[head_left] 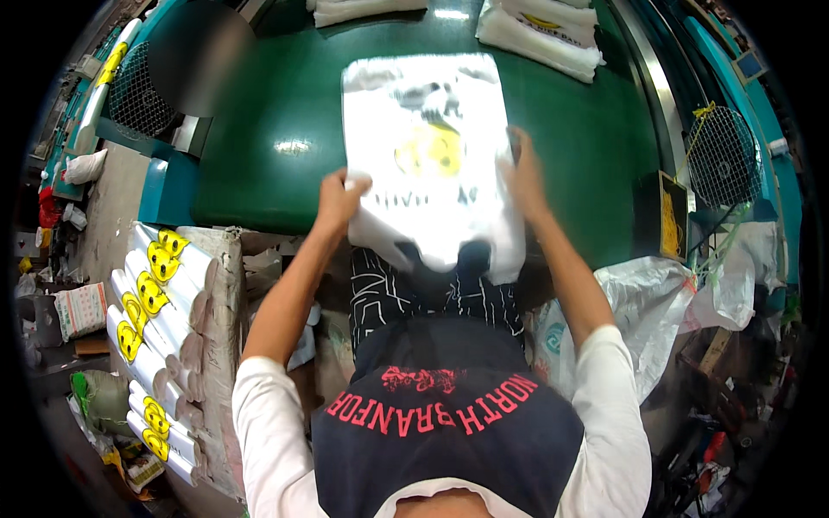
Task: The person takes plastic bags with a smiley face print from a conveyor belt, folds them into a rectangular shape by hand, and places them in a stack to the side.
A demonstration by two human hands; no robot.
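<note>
A white plastic carrier-bag stack [371,129], printed with a yellow smiley figure and dark lettering, lies at the near edge of the green work surface [268,186]. Its handle end, with dark cut-outs, hangs over the edge toward my lap. My left hand [342,200] is closed on the left edge, thumb on top. On the opposite edge my right hand [524,177] grips the stack, slightly blurred by motion. The fingers beneath the bags are hidden on both sides.
More white bag stacks [548,43] lie at the far end. Folded smiley bags [160,289] are piled at my left. A fan [725,160] and a box of yellow bands [663,220] stand at the right, above a translucent plastic sack [635,302].
</note>
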